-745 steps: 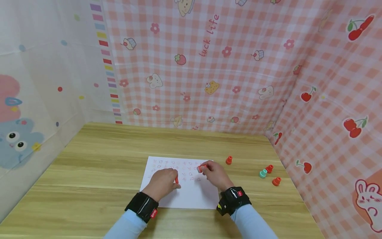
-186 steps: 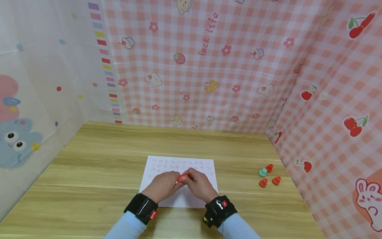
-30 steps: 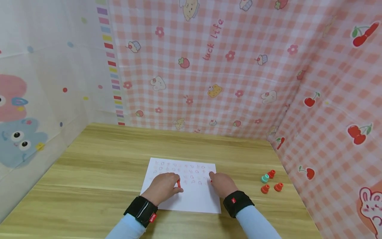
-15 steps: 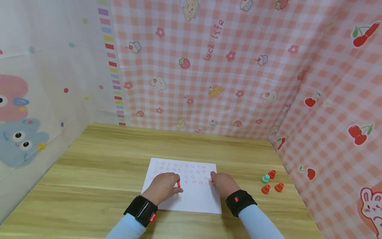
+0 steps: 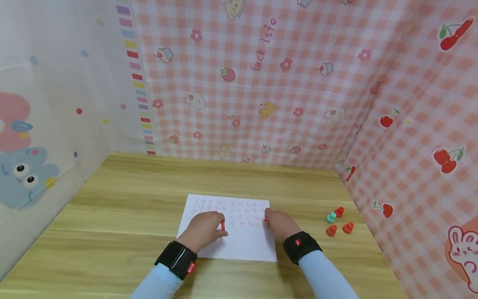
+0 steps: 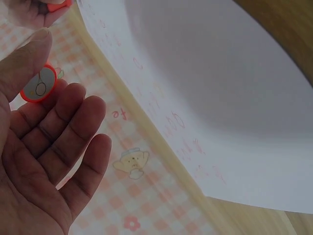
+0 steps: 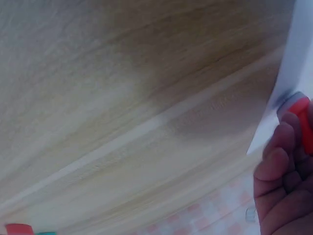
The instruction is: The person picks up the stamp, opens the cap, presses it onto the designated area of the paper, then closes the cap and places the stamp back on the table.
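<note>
My left hand (image 5: 201,230) is over the left part of the white paper (image 5: 242,245), pinching a red stamp cap (image 6: 38,84) between thumb and fingers. A round white label with a racket-like picture shows on the cap in the left wrist view. At the paper's right edge my right hand (image 5: 280,224) grips a red toy stamp (image 7: 299,110). Its grey base is down at the paper in the right wrist view. Rows of small, faint red and pink prints (image 5: 240,211) cover the paper's far half; my left hand hides some.
To the right of the paper stand a teal stamp (image 5: 331,217) and three red stamps, one red stamp (image 5: 331,230) nearest the paper. The wooden table (image 5: 142,182) meets a pink checked cloth (image 5: 239,104) at the back and right.
Over the last second, my right hand has shifted slightly right. About six seconds ago both hands were together at a red stamp; now they are apart. Earlier, one red stamp moved beside the others.
</note>
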`<state>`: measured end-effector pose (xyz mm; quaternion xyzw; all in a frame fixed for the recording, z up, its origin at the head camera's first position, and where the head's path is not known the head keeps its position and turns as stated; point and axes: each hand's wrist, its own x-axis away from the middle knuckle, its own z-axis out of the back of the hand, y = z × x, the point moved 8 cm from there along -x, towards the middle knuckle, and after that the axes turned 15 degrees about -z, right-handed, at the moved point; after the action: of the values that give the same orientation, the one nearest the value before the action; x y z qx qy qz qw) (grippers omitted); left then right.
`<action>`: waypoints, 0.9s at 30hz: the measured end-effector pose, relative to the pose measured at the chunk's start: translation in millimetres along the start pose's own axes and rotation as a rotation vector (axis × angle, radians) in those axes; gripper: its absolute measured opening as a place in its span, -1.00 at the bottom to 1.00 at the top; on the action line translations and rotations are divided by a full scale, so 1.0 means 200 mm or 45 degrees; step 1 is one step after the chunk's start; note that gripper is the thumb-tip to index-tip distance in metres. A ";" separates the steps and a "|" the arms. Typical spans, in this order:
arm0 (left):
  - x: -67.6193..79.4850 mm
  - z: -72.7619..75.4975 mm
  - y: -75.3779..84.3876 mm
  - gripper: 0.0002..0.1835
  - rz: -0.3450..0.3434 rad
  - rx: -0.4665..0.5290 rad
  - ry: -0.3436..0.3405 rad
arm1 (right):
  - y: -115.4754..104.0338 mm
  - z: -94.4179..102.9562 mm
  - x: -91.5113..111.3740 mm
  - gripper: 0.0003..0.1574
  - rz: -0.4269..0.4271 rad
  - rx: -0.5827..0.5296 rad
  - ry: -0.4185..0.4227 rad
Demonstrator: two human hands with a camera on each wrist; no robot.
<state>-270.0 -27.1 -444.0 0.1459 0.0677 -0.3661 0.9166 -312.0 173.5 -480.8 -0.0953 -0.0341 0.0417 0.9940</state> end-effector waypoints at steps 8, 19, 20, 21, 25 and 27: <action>-0.01 0.01 0.01 -0.68 -0.019 -0.022 0.041 | 0.06 0.13 -0.01 -0.74 -0.108 -0.264 0.074; -0.02 0.00 0.02 -0.70 -0.024 -0.025 0.064 | 0.03 0.13 0.04 -0.72 -0.262 -0.511 0.030; -0.02 0.00 0.02 -0.71 -0.030 -0.029 0.069 | 0.02 0.13 0.04 -0.72 -0.273 -0.539 0.025; -0.02 0.01 0.02 -0.71 -0.035 -0.033 0.072 | 0.01 0.12 0.05 -0.72 -0.280 -0.564 0.024; -0.03 0.01 0.03 -0.71 -0.046 -0.041 0.077 | -0.01 0.09 0.06 -0.73 -0.311 -0.662 -0.012; -0.03 0.01 0.03 -0.71 -0.050 -0.043 0.076 | -0.03 0.08 0.06 -0.74 -0.307 -0.683 -0.030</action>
<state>-269.7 -19.4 -439.6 0.1399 0.1042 -0.3784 0.9090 -299.9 172.3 -464.0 -0.3496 -0.0665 -0.0862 0.9305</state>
